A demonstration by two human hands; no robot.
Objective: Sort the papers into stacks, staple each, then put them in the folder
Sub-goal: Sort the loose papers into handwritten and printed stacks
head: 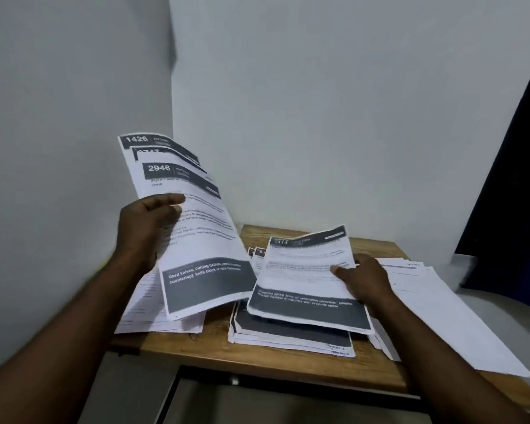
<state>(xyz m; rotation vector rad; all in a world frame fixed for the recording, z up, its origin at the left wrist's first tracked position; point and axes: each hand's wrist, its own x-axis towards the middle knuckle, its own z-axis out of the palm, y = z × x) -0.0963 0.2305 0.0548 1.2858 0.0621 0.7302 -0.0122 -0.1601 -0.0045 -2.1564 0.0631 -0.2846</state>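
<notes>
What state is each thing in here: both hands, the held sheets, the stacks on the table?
Left hand: grips fanned sheets, raised.
Fanned sheets: held up, tilted, top one headed 2946.
Right hand: pinches a sheet's edge.
Right-hand sheet: lifted low over the middle stack.
Middle stack: flat on table, edges uneven.
Left stack: flat, partly hidden by fanned sheets.
Right stack: flat, loosely spread.

Bare strip of table open between left stack at 9 o'clock and middle stack, bare front edge at 6 o'clock, loose sheets crowding 3 o'clock, raised fan of papers blocking 10 o'clock, wall closing 12 o'clock.
</notes>
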